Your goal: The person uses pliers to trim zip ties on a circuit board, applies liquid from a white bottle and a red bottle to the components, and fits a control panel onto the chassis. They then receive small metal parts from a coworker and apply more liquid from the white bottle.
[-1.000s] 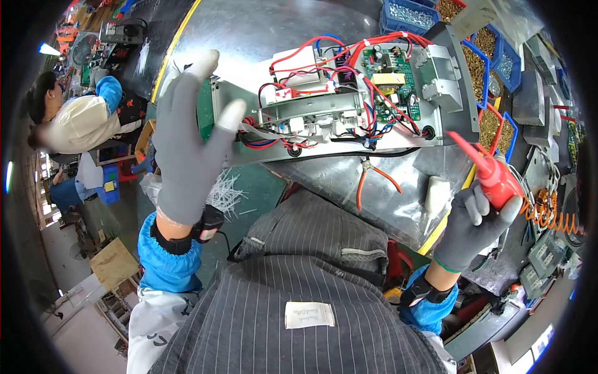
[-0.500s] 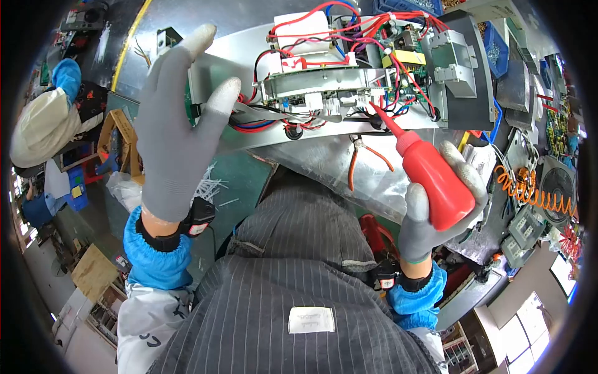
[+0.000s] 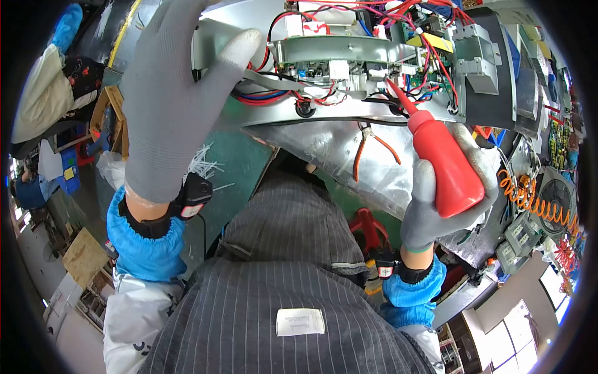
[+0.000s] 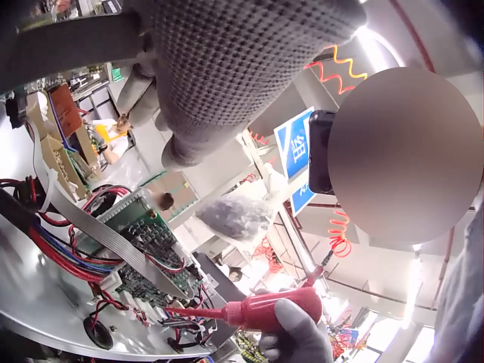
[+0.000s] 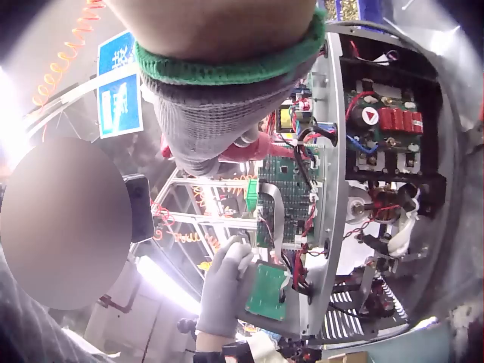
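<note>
In the head view my gloved right hand [image 3: 445, 187] grips a red squeeze bottle [image 3: 445, 165] with a long tapered nozzle. The nozzle tip is right at the white connectors [image 3: 377, 75] along the front of the circuit board; the left wrist view shows the bottle [image 4: 276, 308] nearly level, its tip at the board [image 4: 155, 261]. My gloved left hand [image 3: 177, 100] lies at the left end of the metal chassis [image 3: 280, 112], its thumb spread from its extended fingers. In the right wrist view that hand [image 5: 221, 291] is beside a green board [image 5: 267, 291].
Orange-handled pliers [image 3: 367, 149] lie on the metal bench in front of the chassis. Red, blue and black wires [image 3: 268, 96] loop over the chassis. An orange coiled hose [image 3: 536, 202] hangs at the right, and white cable ties [image 3: 202, 163] lie at the left.
My right hand has brought the red bottle from the right side in to the board's connectors. The view has shifted, and my left hand stays by the chassis's left end.
</note>
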